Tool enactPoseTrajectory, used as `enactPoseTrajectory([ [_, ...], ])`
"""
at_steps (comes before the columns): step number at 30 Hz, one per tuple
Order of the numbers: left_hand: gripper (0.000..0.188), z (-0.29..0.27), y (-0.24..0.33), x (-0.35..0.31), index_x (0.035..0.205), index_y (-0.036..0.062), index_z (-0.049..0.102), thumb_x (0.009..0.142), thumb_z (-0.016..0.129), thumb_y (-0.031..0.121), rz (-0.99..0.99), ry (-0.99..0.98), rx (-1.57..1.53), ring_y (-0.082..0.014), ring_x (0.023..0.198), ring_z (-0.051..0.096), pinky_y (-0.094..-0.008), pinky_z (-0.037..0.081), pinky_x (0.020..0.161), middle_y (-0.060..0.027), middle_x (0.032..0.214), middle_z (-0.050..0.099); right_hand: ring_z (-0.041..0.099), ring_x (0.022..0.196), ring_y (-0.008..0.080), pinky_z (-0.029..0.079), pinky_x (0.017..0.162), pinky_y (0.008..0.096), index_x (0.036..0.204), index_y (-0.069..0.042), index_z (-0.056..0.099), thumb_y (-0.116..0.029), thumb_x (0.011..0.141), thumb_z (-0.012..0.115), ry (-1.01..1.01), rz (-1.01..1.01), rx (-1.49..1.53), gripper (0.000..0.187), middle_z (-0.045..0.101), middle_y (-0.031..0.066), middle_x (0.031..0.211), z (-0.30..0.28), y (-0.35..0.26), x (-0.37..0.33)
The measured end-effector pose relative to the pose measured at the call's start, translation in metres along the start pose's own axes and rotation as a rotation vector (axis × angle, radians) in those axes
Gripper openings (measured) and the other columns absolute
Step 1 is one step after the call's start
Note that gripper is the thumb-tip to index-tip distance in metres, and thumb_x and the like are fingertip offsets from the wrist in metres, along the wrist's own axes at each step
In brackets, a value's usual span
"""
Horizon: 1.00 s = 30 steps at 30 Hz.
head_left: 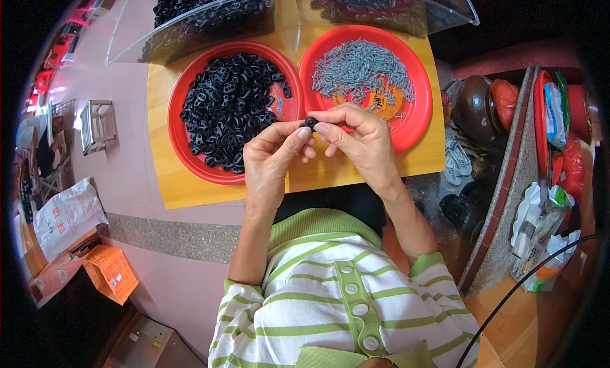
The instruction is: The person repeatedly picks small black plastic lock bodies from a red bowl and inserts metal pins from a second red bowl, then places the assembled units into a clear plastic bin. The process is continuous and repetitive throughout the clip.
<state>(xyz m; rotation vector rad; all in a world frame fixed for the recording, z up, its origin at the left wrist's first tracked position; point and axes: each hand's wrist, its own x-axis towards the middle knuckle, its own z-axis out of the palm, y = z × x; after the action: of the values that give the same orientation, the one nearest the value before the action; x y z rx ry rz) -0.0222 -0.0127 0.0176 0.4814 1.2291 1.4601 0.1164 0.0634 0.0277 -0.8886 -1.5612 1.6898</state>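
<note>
Between both hands is a small black plastic part, pinched over the table's near side. My left hand is closed, thumb and forefinger gripping the part from the left. From the other side my right hand pinches the same part with thumb and fingertips. Whether a screw is also in these fingers cannot be made out. Left of my hands, a red plate carries a heap of black plastic pieces with paired holes. Just beyond my right hand, another red plate holds many small grey screws.
Clear bins of black parts stand at the back of the yellow wooden table. To the left are a metal stool, a white sack and an orange box. Slippers and a brown jar sit at right.
</note>
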Motion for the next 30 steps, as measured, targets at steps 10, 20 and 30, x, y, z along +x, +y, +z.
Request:
enactPoseTrajectory([
  [10,0.012,0.007,-0.005,0.0,0.093,-0.006,0.064,0.087,0.059,0.002,0.069,-0.008,0.023,-0.0118,0.066,0.061,-0.0224,0.05,0.062,-0.0103,0.08,0.066,0.059,0.069,0.0088,0.049,0.058,0.02,0.095,0.001,0.064,-0.002,0.085,0.06,0.058,-0.153,-0.072,0.012,0.058,0.0042,0.085,0.003,0.007,-0.004],
  [20,0.015,0.007,-0.006,0.0,0.081,-0.0019,0.066,0.087,0.061,0.011,0.08,0.08,-0.133,-0.0087,0.06,0.055,-0.021,0.044,0.057,-0.0042,0.072,0.062,0.06,0.072,0.0123,0.05,0.06,0.0232,0.101,-0.001,0.06,-0.003,0.076,0.068,0.076,-0.208,-0.292,0.027,0.057,0.0063,0.086,0.011,-0.011,-0.008],
  [30,0.016,0.022,-0.007,-0.003,0.101,-0.0006,0.062,0.09,0.057,0.01,0.148,0.062,-0.287,-0.0066,0.077,0.054,-0.0201,0.045,0.066,-0.0031,0.091,0.059,0.056,0.066,0.0123,0.047,0.057,0.0257,0.096,-0.001,0.061,-0.003,0.075,0.069,0.073,-0.317,-0.356,0.023,0.055,0.0058,0.081,0.004,-0.01,-0.004],
])
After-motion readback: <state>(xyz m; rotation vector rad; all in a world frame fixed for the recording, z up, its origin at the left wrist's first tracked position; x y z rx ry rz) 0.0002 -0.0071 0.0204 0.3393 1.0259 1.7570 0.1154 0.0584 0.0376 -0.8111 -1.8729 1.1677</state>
